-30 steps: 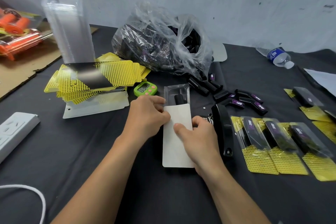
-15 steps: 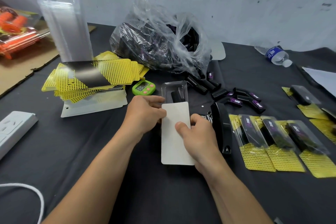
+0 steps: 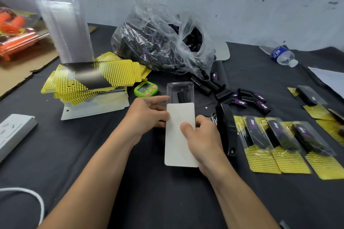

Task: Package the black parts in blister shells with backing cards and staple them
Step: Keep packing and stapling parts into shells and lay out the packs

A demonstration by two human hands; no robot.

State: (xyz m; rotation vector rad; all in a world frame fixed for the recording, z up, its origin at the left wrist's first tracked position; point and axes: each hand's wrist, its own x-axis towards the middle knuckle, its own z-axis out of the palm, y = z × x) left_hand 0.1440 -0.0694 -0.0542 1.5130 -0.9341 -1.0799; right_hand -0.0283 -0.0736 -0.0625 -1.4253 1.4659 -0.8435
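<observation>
A white power strip [image 3: 13, 132] lies at the near left; far behind it stands a tall stack of clear blister shells [image 3: 65, 24], with a pile of yellow dotted cards [image 3: 93, 78] at its foot; right of the pile sits a green timer [image 3: 145, 89]; further off, a plastic bag [image 3: 162, 42] holds black parts; in the middle the left hand [image 3: 149, 117] pinches the left edge of a white-faced backing card [image 3: 179, 135], which is partly slid into a blister shell [image 3: 180, 91] holding one black part [image 3: 182, 96]; the right hand [image 3: 202, 139] grips the card's right edge, thumb on top; just right lies a black stapler [image 3: 226, 128]; beyond it are loose black parts [image 3: 245, 100]; at the near right lie finished packs [image 3: 279, 141]
</observation>
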